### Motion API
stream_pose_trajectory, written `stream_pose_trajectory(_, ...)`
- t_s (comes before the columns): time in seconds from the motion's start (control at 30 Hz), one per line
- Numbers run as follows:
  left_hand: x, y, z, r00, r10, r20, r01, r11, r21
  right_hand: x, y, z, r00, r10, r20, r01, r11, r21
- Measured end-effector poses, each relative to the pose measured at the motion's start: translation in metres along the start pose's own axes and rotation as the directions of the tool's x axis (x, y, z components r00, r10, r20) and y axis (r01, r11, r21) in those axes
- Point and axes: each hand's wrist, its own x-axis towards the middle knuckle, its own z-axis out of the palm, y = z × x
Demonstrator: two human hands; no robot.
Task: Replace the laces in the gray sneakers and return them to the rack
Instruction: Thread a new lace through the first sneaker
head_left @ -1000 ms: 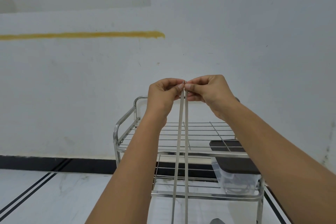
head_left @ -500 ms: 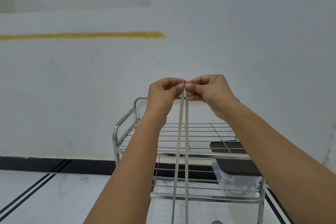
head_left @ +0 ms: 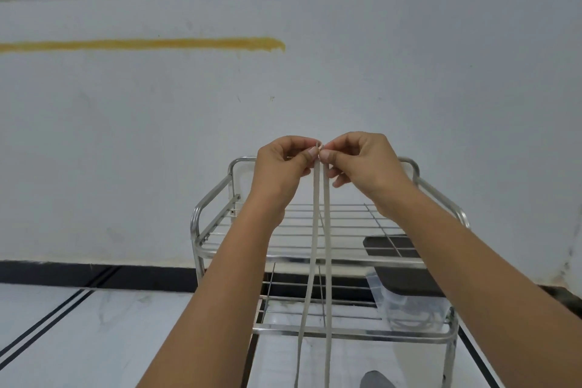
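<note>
Pale lace (head_left: 326,293) hangs in two strands before the rack (head_left: 214,208). The left hand (head_left: 280,167) and right hand (head_left: 362,161) each pinch a tip between thumb and forefinger, raised and touching. Lacing seems unfinished. A gray sneaker (head_left: 374,380) shows below, not on the rack.

Lit brightly but flatly, in a cool, soft tone, evenly across the white wall (head_left: 409,72). Left shadows faint and diffuse. Glinted weakly off the steel tubes of the rack (head_left: 352,261) and off the glossy floor (head_left: 94,324). Bowed straight lines near the edges, as wide-angle lenses do. Looked slightly soft in the lower corners, possibly from compression.
</note>
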Motion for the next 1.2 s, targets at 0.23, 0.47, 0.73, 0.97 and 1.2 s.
stream_pose_trajectory(0.23,-0.072,-0.077,-0.027,0.987,-0.147,0.06,0.124,0.95,0.286,-0.072,0.078,0.028,0.966,0.189,0.174,-0.118,0.928,-0.353)
stream_pose_trajectory(0.47,-0.167,-0.198,-0.075,0.909,-0.412,-0.062,0.396,0.81,0.432,-0.179,0.194,0.062,0.77,0.548,0.326,-0.297,0.76,-0.578)
stream_pose_trajectory(0.73,-0.25,-0.258,-0.076,0.721,-0.651,-0.235,0.675,0.585,0.45,-0.237,0.264,0.084,0.587,0.735,0.34,-0.354,0.61,-0.709)
stream_pose_trajectory(0.97,-0.296,-0.252,-0.041,0.594,-0.802,-0.061,0.654,0.438,0.617,-0.246,0.27,0.101,0.561,0.734,0.382,-0.262,0.596,-0.759)
stream_pose_trajectory(1.2,-0.303,-0.252,-0.048,0.627,-0.744,-0.23,0.756,0.509,0.412,-0.256,0.276,0.113,0.61,0.723,0.324,-0.285,0.582,-0.761)
